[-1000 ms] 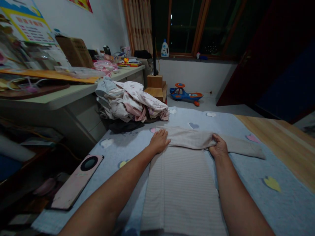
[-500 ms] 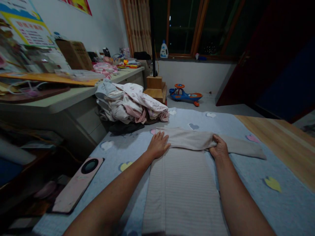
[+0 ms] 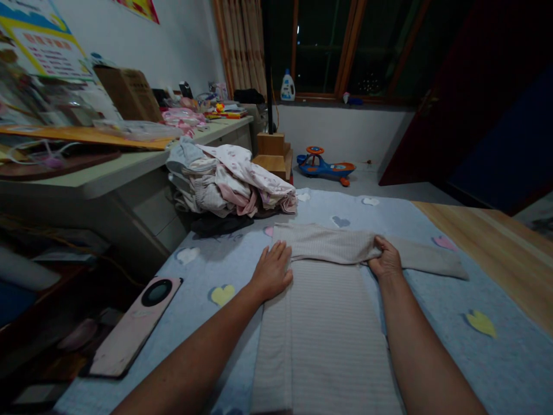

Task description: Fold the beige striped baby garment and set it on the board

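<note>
A beige striped garment (image 3: 328,323) lies flat on a light blue sheet (image 3: 432,300) with heart patches. One sleeve is folded across its top and the other sleeve (image 3: 432,259) trails to the right. My left hand (image 3: 272,270) lies flat, fingers stretched out, on the garment's left edge below the folded sleeve. My right hand (image 3: 386,259) pinches the sleeve fabric at the garment's right shoulder.
A heap of unfolded clothes (image 3: 224,181) sits at the sheet's far left corner. A phone in a pink case (image 3: 129,325) lies near the left edge. A cluttered desk (image 3: 108,167) runs along the left. A toy ride-on car (image 3: 326,165) stands on the floor beyond.
My left hand has slid back toward me and a little left along the garment's edge, off the folded sleeve. My right hand has stayed put.
</note>
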Motion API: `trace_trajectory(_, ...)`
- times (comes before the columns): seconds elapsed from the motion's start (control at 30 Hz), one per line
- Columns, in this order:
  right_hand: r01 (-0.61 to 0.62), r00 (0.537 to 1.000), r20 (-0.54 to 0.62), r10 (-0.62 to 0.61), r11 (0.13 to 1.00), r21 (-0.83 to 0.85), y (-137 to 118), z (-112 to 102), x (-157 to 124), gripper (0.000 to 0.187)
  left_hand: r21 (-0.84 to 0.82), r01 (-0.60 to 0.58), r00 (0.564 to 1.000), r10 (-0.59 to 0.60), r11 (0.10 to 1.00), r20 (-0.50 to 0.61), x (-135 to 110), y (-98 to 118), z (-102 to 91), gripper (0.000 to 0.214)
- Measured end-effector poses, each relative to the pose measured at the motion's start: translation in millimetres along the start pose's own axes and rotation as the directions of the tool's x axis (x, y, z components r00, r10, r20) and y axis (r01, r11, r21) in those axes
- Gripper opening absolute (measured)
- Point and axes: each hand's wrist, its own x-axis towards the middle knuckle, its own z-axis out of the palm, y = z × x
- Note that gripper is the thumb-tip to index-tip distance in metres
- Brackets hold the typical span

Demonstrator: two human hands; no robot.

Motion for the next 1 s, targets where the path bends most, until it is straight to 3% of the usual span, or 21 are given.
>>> trace_trajectory(0.43,-0.007,1.000,-0.008,0.007,1.000,0.007,-2,3,-4,0.015,-0.046,-0.001,0.998,0.004,0.999,0.070,0,2,-1.7,0.058)
trace_trajectory(0.67,0.103,0.994,0.046,-0.098,0.987,-0.127,-11,17,-17,0.016,-0.110,0.021,1.000,-0.021,0.994,-0.006,11,-10,-3.7,0.048)
trace_trajectory(0.83,0.182,0.973,0.206,-0.108,0.906,-0.382,-26,41,-38,0.022,-0.034,-0.017,1.000,0.016,0.999,-0.010,13,-11,-0.5,0.049)
trace_trajectory(1.0,0.324,0.899,0.435,-0.044,0.734,-0.596,-33,65,-71,0.020,-0.049,-0.086,0.995,0.084,0.995,-0.049,19,-11,0.0,0.042)
